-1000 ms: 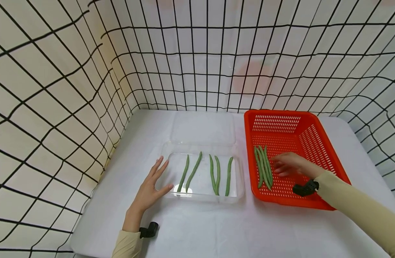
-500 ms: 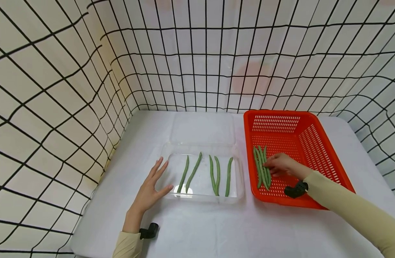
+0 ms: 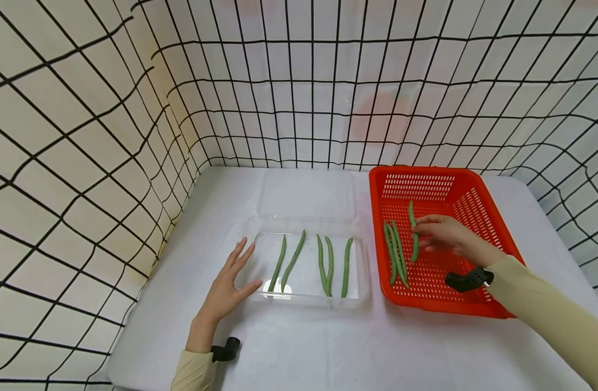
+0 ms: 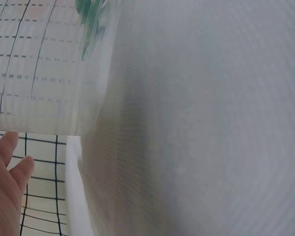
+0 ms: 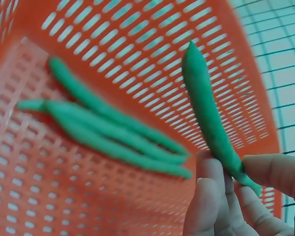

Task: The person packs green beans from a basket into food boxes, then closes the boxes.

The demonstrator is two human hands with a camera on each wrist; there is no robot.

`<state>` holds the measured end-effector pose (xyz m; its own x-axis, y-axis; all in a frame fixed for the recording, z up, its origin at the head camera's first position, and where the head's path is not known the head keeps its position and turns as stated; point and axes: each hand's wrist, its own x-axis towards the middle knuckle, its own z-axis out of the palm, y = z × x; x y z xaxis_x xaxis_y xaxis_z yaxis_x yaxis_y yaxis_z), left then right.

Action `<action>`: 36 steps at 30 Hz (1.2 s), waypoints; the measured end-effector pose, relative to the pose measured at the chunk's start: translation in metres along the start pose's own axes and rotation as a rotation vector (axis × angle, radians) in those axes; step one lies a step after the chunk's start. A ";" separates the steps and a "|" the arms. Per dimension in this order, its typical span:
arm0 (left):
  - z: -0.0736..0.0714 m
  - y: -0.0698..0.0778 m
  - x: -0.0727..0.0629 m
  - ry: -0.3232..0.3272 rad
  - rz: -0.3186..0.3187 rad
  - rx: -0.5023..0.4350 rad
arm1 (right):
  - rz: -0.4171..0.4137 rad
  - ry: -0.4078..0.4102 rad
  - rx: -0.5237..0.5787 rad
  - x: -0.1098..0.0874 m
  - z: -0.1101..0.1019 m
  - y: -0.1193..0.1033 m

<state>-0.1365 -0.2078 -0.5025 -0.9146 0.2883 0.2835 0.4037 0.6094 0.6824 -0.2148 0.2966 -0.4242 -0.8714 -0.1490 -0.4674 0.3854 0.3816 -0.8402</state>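
Note:
My right hand pinches one green bean between thumb and fingers, above the floor of the red basket. In the right wrist view the bean points up out of the grip. Three more green beans lie side by side along the basket's left wall. My left hand, fingers spread, rests at the left edge of the clear plastic container. Several green beans, such as a single one on the right, lie spaced out in that container.
The container's clear lid lies folded back behind it. A black wire grid stands along the back and sides of the white-covered table.
My right hand has reached left to the beans in the basket, taken hold of one, and drawn it up and to the right, apart from the others. The left hand stays put.

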 end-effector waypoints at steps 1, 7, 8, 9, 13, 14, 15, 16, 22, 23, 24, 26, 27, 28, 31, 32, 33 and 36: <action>0.000 0.000 0.000 -0.001 0.000 0.002 | -0.003 0.005 0.006 -0.002 0.000 -0.003; 0.001 0.000 0.000 -0.006 -0.001 0.011 | -0.042 0.007 0.028 -0.011 0.009 -0.025; 0.001 0.000 0.001 -0.006 -0.002 0.011 | -0.048 0.003 0.029 -0.013 0.013 -0.029; 0.000 0.000 0.001 -0.006 -0.002 0.012 | -0.052 -0.004 0.035 -0.014 0.017 -0.034; 0.001 0.000 0.001 -0.006 -0.002 0.006 | -0.068 -0.033 0.047 -0.016 0.039 -0.050; 0.000 0.000 0.001 -0.007 -0.003 0.004 | -0.072 -0.043 0.043 -0.016 0.046 -0.054; 0.000 0.000 0.001 -0.007 -0.003 0.002 | -0.074 -0.053 0.042 -0.016 0.052 -0.058; 0.000 0.000 0.001 -0.008 -0.003 -0.001 | -0.077 -0.066 0.040 -0.015 0.059 -0.061; 0.000 0.002 0.001 -0.008 -0.012 0.003 | -0.076 -0.136 -0.003 -0.008 0.094 -0.074; 0.000 0.002 0.001 -0.009 -0.014 0.004 | -0.076 -0.148 -0.013 -0.006 0.098 -0.076; 0.001 0.002 0.001 -0.009 -0.016 0.005 | -0.076 -0.159 -0.021 -0.004 0.103 -0.076; 0.001 0.002 0.001 -0.010 -0.017 0.007 | -0.073 -0.177 -0.030 -0.002 0.111 -0.077; 0.001 0.002 0.000 -0.010 -0.017 0.007 | -0.072 -0.191 -0.028 -0.001 0.116 -0.077; 0.001 0.002 0.000 -0.009 -0.018 0.004 | -0.068 -0.207 -0.022 0.001 0.120 -0.077; 0.001 0.001 0.000 -0.006 -0.015 0.004 | -0.051 -0.234 -0.020 0.004 0.131 -0.076; 0.001 0.001 0.000 -0.005 -0.012 0.003 | -0.047 -0.245 -0.017 0.005 0.134 -0.075; 0.001 0.001 0.000 -0.004 -0.012 0.002 | -0.043 -0.254 -0.014 0.006 0.136 -0.074; 0.001 0.000 0.001 -0.002 -0.010 0.006 | -0.034 -0.277 -0.003 0.007 0.140 -0.072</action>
<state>-0.1370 -0.2070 -0.5031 -0.9185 0.2837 0.2754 0.3947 0.6163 0.6814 -0.2063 0.1405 -0.4057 -0.7674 -0.4055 -0.4966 0.3559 0.3748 -0.8561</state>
